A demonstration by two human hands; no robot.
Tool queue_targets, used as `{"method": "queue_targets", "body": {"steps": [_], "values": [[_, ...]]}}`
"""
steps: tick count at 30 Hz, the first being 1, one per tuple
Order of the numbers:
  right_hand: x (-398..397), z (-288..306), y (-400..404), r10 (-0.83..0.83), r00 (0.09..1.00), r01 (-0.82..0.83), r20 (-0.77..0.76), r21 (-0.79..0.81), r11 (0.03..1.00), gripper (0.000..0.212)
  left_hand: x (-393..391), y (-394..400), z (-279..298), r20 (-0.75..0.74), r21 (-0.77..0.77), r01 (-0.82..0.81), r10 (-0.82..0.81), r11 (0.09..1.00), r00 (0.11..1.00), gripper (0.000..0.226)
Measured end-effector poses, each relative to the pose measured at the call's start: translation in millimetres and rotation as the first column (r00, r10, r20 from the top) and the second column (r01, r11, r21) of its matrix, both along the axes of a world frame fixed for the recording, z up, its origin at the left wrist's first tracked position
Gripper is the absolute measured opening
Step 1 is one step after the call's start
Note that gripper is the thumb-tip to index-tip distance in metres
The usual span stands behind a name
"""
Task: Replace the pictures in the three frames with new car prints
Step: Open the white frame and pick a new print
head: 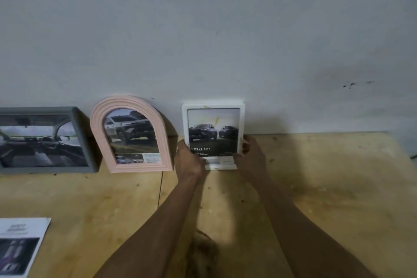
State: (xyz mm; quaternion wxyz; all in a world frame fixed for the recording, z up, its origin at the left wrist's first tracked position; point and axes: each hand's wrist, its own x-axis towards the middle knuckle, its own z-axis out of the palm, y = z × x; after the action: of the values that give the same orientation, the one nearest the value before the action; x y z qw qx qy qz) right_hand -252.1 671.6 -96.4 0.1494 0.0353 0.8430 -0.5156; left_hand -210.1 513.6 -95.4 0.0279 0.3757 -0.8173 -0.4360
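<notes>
Here, along the back of a wooden table (316,187) set against a pale wall (203,29), stand three frames. At the left, a grey frame (77,137) holding a picture of a car's interior, leaning back on the wall. Next to it, an arched pink frame (133,166), showing a light-coloured pickup on grass, likewise propped on the wall. At the right, a white frame (213,106) on a small white stand (222,165), upright and close to the wall, holding a print of two dark pickups (the words "DOUBLE CAB" partly readable). The left hand (188,160) grips the white frame's lower left edge, fingers curled around it; the right hand (251,154) grips the lower right edge, fingers wrapped at the side. Both forearms reach in from the near edge. At the near left corner of the table lies a loose printed sheet (21,246), flat, well apart from the frames, its picture too blurred to make out.
</notes>
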Motion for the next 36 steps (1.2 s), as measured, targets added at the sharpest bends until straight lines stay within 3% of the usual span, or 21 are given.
{"method": "queue_targets", "body": {"steps": [5, 16, 24, 29, 36], "values": [[-1.0, 0.4, 2.9, 0.032, 0.999, -0.032, -0.026, 0.024, 0.999, 0.049, 3.0, 2.7, 0.7, 0.002, -0.051, -0.001, 0.001, 0.999, 1.000, 0.025], [37.5, 46.2, 9.3, 0.038, 0.997, -0.034, -0.069, 0.066, 0.997, 0.054, 50.3, -2.0, 38.7, -0.048, -0.029, 0.035, -0.036, 0.999, 0.998, 0.027], [126.1, 93.4, -35.4, 0.114, 0.982, -0.113, -0.153, 0.017, 0.993, 0.058, 140.0, -61.4, 73.4, -0.114, 0.060, 0.014, -0.007, 0.998, 0.994, 0.033], [197.4, 108.2, -84.6, 0.161, 0.986, -0.163, -0.035, -0.064, 0.985, 0.063, 219.7, -116.5, 84.6, -0.119, 0.112, -0.004, 0.018, 0.994, 0.993, 0.033], [272.4, 118.6, -136.9, 0.232, 0.966, -0.234, -0.117, 0.000, 0.972, 0.059, 296.5, -172.2, 82.2, -0.061, 0.240, -0.032, 0.048, 0.970, 0.997, 0.036]]}}
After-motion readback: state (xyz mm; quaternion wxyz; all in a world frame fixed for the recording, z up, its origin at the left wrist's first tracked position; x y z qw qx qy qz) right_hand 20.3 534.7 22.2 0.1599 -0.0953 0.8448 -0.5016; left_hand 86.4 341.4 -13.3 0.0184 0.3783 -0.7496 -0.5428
